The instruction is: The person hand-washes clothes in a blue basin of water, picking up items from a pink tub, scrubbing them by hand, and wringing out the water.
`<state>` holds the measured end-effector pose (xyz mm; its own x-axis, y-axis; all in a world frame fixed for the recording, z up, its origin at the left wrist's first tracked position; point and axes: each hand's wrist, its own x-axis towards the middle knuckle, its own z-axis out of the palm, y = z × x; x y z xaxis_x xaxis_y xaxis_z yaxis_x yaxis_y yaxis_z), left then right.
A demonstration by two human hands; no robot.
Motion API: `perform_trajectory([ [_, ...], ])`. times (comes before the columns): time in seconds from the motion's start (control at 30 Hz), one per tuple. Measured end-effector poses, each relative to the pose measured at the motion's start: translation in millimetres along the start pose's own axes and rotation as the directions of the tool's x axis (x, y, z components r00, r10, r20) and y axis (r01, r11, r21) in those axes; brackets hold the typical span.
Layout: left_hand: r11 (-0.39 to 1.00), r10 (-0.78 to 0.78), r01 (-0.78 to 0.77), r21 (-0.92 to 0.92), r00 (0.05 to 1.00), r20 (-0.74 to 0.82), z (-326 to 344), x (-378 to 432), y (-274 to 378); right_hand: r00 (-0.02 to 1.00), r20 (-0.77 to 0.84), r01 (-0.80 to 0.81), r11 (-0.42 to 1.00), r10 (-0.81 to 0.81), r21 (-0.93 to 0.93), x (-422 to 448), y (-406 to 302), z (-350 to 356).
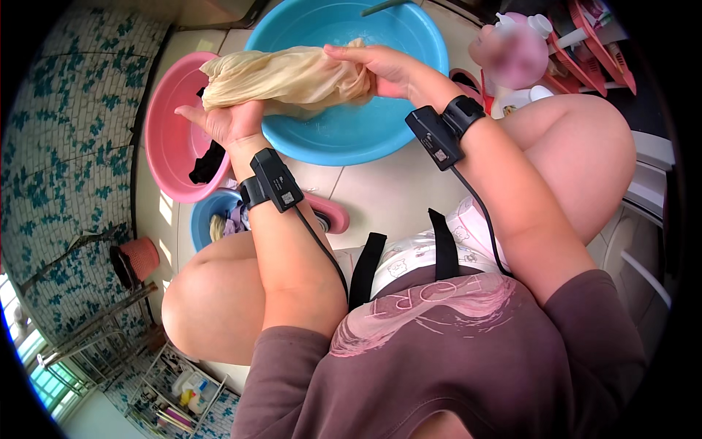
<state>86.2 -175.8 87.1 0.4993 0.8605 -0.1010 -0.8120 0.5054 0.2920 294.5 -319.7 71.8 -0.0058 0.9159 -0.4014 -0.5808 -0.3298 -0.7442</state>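
A wet beige cloth [290,77], bunched lengthwise, hangs above the large blue basin [351,156] of water. Its left end lies over the palm side of my left hand [233,123]; the thumb points outward and the fingers are hidden by the cloth. My right hand [392,68] grips the other end, thumb along the top. Just left of the blue basin, partly behind my left hand, is a pink basin [159,159] holding dark pieces of cloth [208,164].
A smaller blue basin [200,222] with clothes stands by my left knee. Pink slippers [334,214] lie on the tiled floor [384,192]. A pink shelf rack [603,49] and pink bottle [518,55] are at upper right. A pink bin [143,258] stands by the patterned wall.
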Motion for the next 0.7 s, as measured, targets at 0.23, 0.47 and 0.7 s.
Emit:
perform_trajectory([
  [0.23, 0.999, 0.011, -0.011, -0.045, 1.000, -0.002, -3, 3, 2, 0.995, 0.098, -0.074, 0.847, 0.025, 0.526, -2, 7, -18],
  [0.47, 0.996, 0.089, -0.089, -0.011, 0.995, -0.041, -6, 8, 11, 0.863, 0.412, -0.193, 0.563, -0.292, 0.804, -4, -2, -12],
  [0.7, 0.995, 0.035, -0.034, -0.091, 0.999, 0.005, -3, 7, 7, 0.998, 0.020, 0.037, 0.777, -0.063, 0.628, 12, 12, 2],
])
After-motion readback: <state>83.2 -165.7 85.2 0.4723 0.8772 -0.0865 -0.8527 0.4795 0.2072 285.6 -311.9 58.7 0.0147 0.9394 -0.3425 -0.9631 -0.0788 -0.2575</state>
